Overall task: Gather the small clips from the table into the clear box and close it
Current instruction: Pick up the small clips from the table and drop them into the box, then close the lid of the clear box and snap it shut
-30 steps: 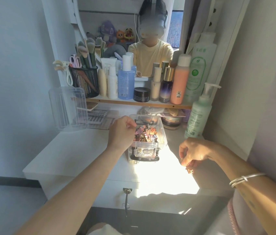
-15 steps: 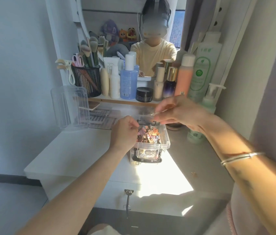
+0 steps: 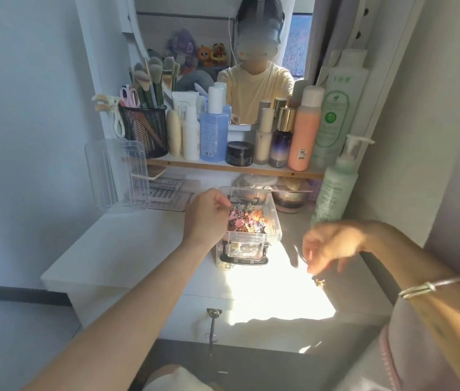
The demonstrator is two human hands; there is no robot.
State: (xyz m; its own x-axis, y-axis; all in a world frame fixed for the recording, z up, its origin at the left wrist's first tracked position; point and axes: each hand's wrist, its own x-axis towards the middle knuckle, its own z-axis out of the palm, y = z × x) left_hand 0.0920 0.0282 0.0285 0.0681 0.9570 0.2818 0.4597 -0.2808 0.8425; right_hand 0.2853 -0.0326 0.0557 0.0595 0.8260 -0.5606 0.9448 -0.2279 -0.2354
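Observation:
A clear box (image 3: 275, 227) with a black handle stands open in the middle of the white table (image 3: 127, 249). It holds a heap of several small colourful clips (image 3: 247, 220). My left hand (image 3: 204, 218) rests on the box's left rim with its fingers curled. My right hand (image 3: 327, 246) is blurred, low over the table to the right of the box, its fingertips spread just above one small clip (image 3: 320, 282) lying in the sunlit patch. The box's clear lid (image 3: 115, 174) leans upright at the back left.
A shelf (image 3: 234, 167) behind the box carries several bottles, a black jar and a mesh brush cup (image 3: 144, 131). A green pump bottle (image 3: 336, 182) stands right of the box. Lash trays lie at the back left. A key hangs in the drawer lock (image 3: 212, 314).
My right hand has come back from above the box down to the table at the right, over the loose clip. My left hand has stayed on the box's rim.

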